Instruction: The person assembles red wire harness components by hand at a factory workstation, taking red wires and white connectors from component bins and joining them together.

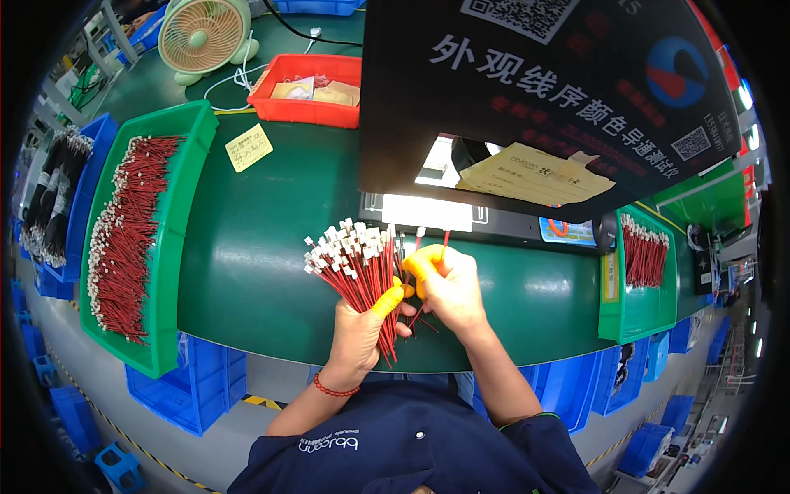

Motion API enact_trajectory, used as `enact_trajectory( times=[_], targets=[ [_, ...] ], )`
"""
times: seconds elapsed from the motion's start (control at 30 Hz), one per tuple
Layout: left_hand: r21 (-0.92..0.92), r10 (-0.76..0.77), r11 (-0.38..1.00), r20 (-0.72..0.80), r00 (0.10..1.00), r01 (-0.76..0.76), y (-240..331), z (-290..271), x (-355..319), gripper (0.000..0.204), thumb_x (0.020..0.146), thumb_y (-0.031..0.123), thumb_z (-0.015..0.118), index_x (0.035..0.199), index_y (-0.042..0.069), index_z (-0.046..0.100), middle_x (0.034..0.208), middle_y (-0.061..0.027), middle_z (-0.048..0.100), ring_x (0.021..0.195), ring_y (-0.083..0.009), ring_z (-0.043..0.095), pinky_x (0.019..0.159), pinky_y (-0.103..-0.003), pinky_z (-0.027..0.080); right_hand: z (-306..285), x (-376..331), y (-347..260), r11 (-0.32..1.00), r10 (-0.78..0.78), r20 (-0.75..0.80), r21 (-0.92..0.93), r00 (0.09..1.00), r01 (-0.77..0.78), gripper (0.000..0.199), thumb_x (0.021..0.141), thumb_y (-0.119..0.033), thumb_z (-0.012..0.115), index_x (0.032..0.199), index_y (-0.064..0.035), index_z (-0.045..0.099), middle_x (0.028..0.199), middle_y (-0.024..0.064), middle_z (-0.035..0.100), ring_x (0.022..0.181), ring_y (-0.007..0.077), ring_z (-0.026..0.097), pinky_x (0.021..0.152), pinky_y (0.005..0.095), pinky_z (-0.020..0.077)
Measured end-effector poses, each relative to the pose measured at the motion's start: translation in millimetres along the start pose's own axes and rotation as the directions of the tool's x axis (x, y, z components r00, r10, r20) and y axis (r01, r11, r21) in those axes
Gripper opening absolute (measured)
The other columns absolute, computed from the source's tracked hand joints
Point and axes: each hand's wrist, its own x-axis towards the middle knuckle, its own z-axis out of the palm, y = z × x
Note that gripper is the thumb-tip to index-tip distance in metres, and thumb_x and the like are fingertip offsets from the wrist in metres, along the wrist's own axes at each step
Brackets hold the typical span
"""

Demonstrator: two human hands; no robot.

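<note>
My left hand [354,339] is closed round a thick bundle of red wires [366,284] with white connectors fanned out at the top. A yellow finger cot covers its thumb, and a red bead bracelet sits on the wrist. Right beside it, my right hand [453,292], also in yellow finger cots, pinches a red wire [447,238] whose upper end reaches the bright white area of the tester. Another wire's white connector [420,232] stands between the bundle and my right hand. The fingertips partly hide the wires there.
A large black tester [510,90] overhangs the green table [263,239]. Green trays of red wires stand left [188,189] and right [613,325]. Behind are a red bin [304,113], a fan [202,37] and a yellow note [248,148]. Blue crates [193,383] sit below the table edge.
</note>
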Motion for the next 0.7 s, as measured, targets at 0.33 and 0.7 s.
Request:
enact_trajectory(
  times=[0.33, 0.7],
  targets=[
    [0.09, -0.004, 0.996, -0.018, 1.0, 0.005, 4.8, -7.4, -1.9, 0.018, 0.081, 0.008, 0.055, 0.097, 0.0, 0.052, 0.076, -0.01, 0.059, 0.057, -0.0113, 0.054, 0.038, -0.021, 0.042, -24.8, 20.8, 3.9, 0.943, 0.197, -0.027, 0.279, 0.98, -0.182, 0.025, 0.086, -0.025, 0.048, 0.078, -0.0015, 0.052, 0.046, -0.0016, 0.038, 0.032, 0.0044, 0.028, 0.031, 0.0197, 0.0289],
    [-0.002, -0.052, 0.999, -0.067, 0.996, 0.052, 5.8, -7.5, -1.1, 0.017, 0.076, 0.004, 0.06, 0.09, 0.001, 0.053, 0.073, -0.0075, 0.058, 0.056, -0.0115, 0.056, 0.037, -0.021, 0.044, -12.6, 5.2, 1.0, 0.826, -0.2, -0.012, -0.54, 0.98, 0.163, 0.024, 0.082, -0.018, 0.055, 0.09, 0.0044, 0.056, 0.076, 0.0056, 0.057, 0.065, 0.0095, 0.051, 0.059, 0.0226, 0.0427]
  ],
)
